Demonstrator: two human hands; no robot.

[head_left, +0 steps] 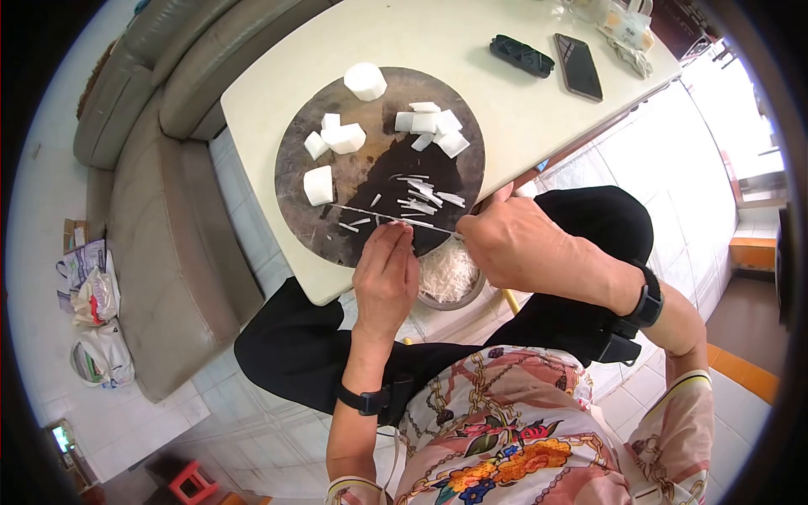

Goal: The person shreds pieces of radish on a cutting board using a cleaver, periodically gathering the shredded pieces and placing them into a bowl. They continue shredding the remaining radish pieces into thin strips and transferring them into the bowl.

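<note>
My right hand [509, 244] is closed round the handle of a knife [370, 213], whose thin blade shows edge-on across the front of a round dark cutting board [295, 168]. My left hand [387, 273] has its fingers pressed together, fingertips down on white radish at the near side of the blade; the piece under them is mostly hidden. Just beyond the blade lie cut radish strips [421, 198]. Flat radish slices [425, 124] are heaped at the back right of the board. Thicker radish chunks [343, 137] stand along its left and back.
Below the board's near edge, a bowl [459, 305] holds white shreds, partly hidden by my hands. A phone [578, 67] and a black case [522, 55] lie on the cream table [269, 93]. A grey sofa [160, 244] stands at left, a red stool [194, 481] lower left.
</note>
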